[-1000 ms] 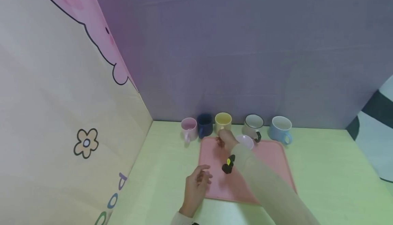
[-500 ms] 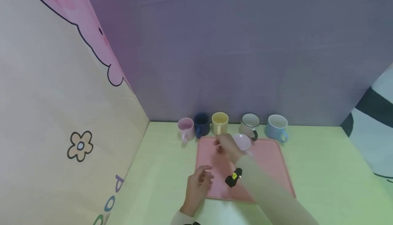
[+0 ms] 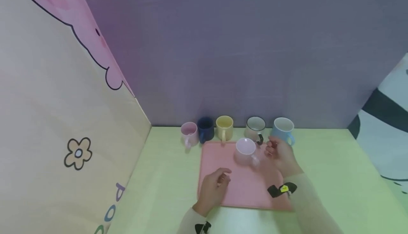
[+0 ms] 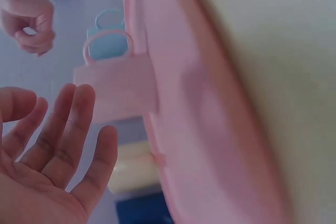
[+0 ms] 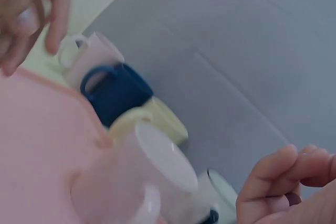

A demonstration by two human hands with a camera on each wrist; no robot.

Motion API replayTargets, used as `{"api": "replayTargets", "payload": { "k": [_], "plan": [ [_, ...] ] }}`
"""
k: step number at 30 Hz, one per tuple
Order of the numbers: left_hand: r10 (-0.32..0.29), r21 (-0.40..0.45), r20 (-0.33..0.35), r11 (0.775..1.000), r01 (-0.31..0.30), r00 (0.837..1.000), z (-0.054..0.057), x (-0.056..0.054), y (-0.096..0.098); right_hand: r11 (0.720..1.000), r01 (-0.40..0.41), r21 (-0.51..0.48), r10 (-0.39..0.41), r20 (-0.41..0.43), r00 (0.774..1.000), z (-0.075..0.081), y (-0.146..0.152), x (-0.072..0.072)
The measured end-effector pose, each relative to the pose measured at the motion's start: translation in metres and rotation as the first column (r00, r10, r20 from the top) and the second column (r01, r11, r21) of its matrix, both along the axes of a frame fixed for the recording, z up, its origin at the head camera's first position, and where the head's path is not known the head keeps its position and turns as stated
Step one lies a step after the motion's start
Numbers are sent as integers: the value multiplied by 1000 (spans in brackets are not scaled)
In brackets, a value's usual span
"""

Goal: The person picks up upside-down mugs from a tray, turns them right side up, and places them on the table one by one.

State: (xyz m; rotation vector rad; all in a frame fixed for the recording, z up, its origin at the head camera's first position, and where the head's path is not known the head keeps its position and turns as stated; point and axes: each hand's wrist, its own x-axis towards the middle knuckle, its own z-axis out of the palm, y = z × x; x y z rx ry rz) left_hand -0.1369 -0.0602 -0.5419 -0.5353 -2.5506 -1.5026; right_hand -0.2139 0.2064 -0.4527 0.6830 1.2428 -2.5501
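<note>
A pale pink mug (image 3: 244, 156) stands on the pink tray (image 3: 216, 152), its handle toward the lower right in the head view. My left hand (image 3: 213, 189) hovers over the tray's front left part with fingers relaxed and nothing in them; the left wrist view shows that hand (image 4: 58, 156) spread. My right hand (image 3: 282, 156) is over the tray's right side, fingers loosely bent and holding nothing. It is nearest to the light blue mug (image 3: 280, 129), partly covering it, and the white mug with black rim (image 3: 253, 129). Contact with either cannot be made out.
A pink mug (image 3: 188, 134), a dark blue mug (image 3: 205, 130) and a yellow mug (image 3: 224, 127) line the back of the pale green table (image 3: 172, 177). A grey-purple wall (image 3: 223, 56) rises behind them, and a printed panel (image 3: 63, 102) borders the left.
My right hand has moved from near the yellow mug rightward to beside the light blue mug, uncovering the pale pink mug. My left hand has shifted slightly right. The head view has shifted a little.
</note>
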Motion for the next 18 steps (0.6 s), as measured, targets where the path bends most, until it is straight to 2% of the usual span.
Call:
{"api": "replayTargets", "payload": {
  "k": [2,4,7,10,15,16,18],
  "plan": [
    [-15,-92,-16,996,14,1000,7,-5,8,999,12,32,-12,9,1000,-5,11,6],
    [-42,-191,-24,981,37,999,13,-11,15,999,24,47,-25,17,1000,-10,21,11],
    [-87,-318,-33,945,72,996,22,-21,26,998,25,61,-26,24,999,-17,32,19],
    [-134,-410,-79,907,90,988,27,-33,36,997,18,70,-21,47,999,-23,39,25],
    [-225,-517,-174,849,105,959,36,-50,57,999,27,46,-30,75,997,-31,43,33],
    [-243,-543,-186,833,106,952,39,-53,62,999,29,42,-33,75,997,-32,44,34],
    [-271,-610,-211,787,90,939,42,-58,72,999,35,32,-37,72,997,-34,46,35]
  ]
}}
